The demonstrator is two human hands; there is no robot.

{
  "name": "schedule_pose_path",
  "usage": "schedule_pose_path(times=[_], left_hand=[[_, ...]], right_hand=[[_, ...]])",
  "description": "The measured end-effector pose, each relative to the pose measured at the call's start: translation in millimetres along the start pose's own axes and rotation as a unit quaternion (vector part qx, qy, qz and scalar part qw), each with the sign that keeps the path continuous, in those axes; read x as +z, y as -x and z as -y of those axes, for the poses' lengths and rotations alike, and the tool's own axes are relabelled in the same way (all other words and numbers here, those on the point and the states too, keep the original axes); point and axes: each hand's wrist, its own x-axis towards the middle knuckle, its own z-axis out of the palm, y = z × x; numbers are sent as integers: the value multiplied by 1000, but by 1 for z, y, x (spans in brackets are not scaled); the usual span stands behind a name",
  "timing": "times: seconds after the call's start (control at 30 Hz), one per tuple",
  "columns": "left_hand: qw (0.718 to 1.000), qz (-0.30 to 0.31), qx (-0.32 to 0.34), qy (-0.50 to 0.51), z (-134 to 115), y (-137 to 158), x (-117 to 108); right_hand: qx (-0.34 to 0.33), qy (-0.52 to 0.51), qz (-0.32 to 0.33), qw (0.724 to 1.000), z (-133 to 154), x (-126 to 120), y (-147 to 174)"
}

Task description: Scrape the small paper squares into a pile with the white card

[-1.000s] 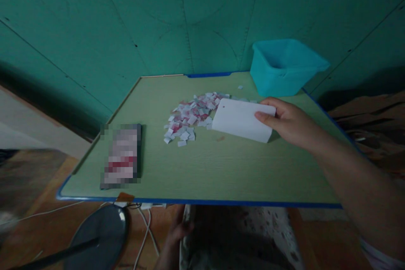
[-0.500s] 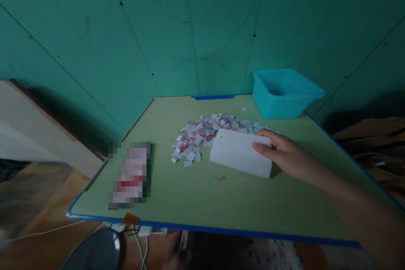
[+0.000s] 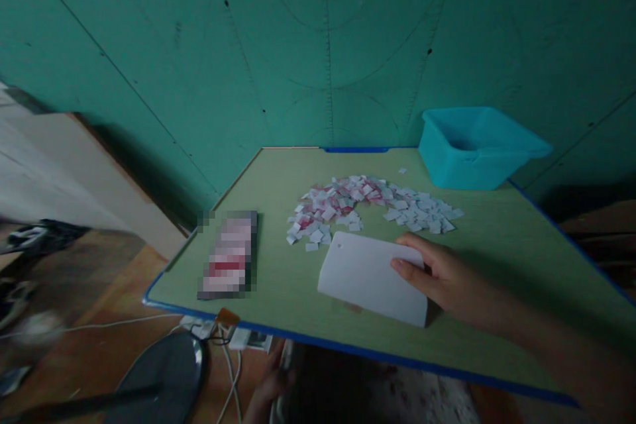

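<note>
My right hand [image 3: 431, 271] pinches the right end of a white card [image 3: 372, 278], thumb on its near face and fingers behind. The card is slightly bowed, with a small hole in its upper left corner, and hangs low over the near part of the table. Just beyond it lies a curved pile of small paper pieces [image 3: 342, 199], pink and white at the left and pale at the right. Below the table's front edge, my left hand [image 3: 272, 381] is closed at the pale edge of a dark thing; blur and shadow hide what it grips.
The table [image 3: 278, 285] has blue edging and stands against a green wall. A turquoise bin [image 3: 472, 169] sits at the back right. At the left lies a pixelated flat item [image 3: 227, 258]. Cables [image 3: 233, 371] and a round dark base [image 3: 163, 371] are on the floor at the left.
My right hand has drawn the card toward me, away from the pile, uncovering the pale pieces on the right. The head view has shifted left.
</note>
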Motion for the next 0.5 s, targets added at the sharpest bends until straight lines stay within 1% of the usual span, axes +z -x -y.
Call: schedule_pose_path(times=[0.07,0.13,0.27,0.37,0.43,0.5], left_hand=[[999,-41,7,-17,-6,5,5],[998,-57,12,-16,-14,10,11],[998,-42,5,46,-28,17,20],[995,-31,-14,99,-33,20,22],[994,-26,-21,101,-33,21,23],[995,-29,-13,90,-32,21,22]], right_hand=[[1,13,12,1000,2,2,2],[4,24,25,999,3,4,4],[10,49,40,998,5,8,7],[21,34,59,997,5,9,9],[21,29,64,997,6,10,10],[13,42,61,997,8,10,11]])
